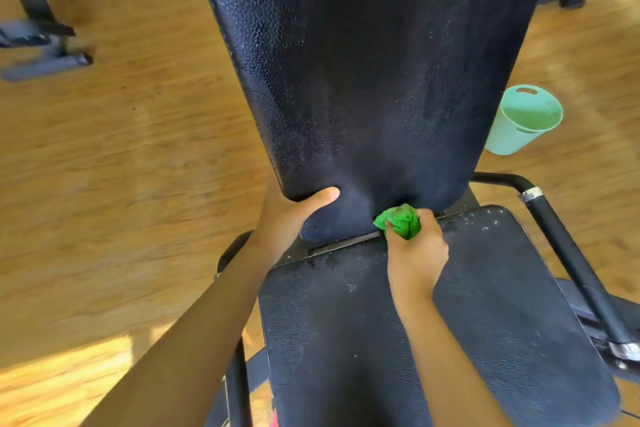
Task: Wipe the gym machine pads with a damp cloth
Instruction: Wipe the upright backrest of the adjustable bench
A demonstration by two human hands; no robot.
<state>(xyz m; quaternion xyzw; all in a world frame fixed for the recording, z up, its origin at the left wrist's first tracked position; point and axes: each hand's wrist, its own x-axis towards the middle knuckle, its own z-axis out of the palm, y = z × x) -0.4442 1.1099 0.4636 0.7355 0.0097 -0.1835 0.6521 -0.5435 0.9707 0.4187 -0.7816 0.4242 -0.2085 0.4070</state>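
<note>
Two hands are busy here. The left hand (287, 215) holds the bottom corner of the tall black back pad (363, 62). Its thumb lies flat on the front, and its other fingers go round behind, where I cannot see them. The right hand (415, 250) has its fingers curled tight round a bright green cloth (401, 220), all bunched up. The cloth touches the low end of the back pad, just above the gap where the seat pad (433, 322) starts. The seat pad has small pale specks on it. A light green bucket (523, 121) stands on the wood floor (138, 166) to the right, near the back pad.
</note>
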